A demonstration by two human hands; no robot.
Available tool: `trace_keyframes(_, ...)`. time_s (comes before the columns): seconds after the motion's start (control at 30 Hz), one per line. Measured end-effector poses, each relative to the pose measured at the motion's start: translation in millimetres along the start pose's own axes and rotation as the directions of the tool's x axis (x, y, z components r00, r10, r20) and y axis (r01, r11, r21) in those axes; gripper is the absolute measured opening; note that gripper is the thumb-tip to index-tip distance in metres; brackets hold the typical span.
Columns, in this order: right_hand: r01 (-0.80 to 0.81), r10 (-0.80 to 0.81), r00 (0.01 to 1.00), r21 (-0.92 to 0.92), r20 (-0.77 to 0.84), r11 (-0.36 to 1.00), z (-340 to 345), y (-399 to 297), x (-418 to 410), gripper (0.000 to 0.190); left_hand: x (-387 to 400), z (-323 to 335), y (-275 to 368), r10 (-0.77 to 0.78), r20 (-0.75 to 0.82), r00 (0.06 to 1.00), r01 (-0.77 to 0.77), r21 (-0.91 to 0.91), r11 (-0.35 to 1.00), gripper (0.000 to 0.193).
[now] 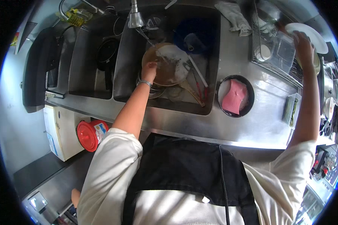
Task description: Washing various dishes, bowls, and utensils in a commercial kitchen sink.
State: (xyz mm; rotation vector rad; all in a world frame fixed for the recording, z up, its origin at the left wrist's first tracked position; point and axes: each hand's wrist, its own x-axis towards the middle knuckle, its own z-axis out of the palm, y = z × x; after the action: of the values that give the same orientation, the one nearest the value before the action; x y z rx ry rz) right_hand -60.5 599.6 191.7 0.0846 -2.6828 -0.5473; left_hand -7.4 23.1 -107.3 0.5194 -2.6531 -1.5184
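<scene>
My left hand point(149, 70) grips the left rim of a round brown pan point(169, 73) in the right-hand sink basin. Water from the spray faucet point(135, 19) runs onto the pan and leaves white froth on its far side. The pan's worn handle point(192, 94) points toward the front right of the basin. Over the wire rack at the far right, my right hand point(302, 42) is on the edge of a white plate point(312, 36), which is tilted. My fingertips are partly hidden against the plate.
A black pan with suds and a pink cloth point(234, 97) stands on the steel counter. The basin also holds a dark blue bowl point(195, 31) and red-handled utensils point(198, 87). Another black pan point(107, 53) lies in the left basin. The wire rack point(276, 71) holds clear containers.
</scene>
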Motion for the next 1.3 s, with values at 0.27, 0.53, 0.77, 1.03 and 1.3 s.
trace_keyframes(0.27,-0.354,-0.101,0.754,0.532,0.649,0.769,-99,-184,-140,0.021,-33,52,-21,-0.642,0.732,0.228,0.835,0.193,0.516,0.055)
trace_keyframes(0.53,0.084,-0.260,0.870,0.395,0.419,0.915,0,-244,-214,0.063,-94,155,-26,-0.611,0.776,0.154,0.954,0.044,0.296,0.068)
trace_keyframes(0.77,-0.559,0.175,0.500,0.162,0.848,0.813,-48,-271,-171,0.070,-104,148,-10,-0.528,0.810,0.254,0.948,-0.318,-0.031,0.044)
trace_keyframes(1.03,-0.497,0.155,0.568,0.187,0.808,0.847,-54,-272,-167,0.074,-87,112,-26,-0.580,0.655,0.484,0.848,-0.515,0.125,0.011)
trace_keyframes(1.3,-0.505,0.095,0.533,0.226,0.841,0.833,-52,-268,-167,0.077,-81,20,32,-0.518,0.735,0.438,0.874,-0.483,0.053,0.024)
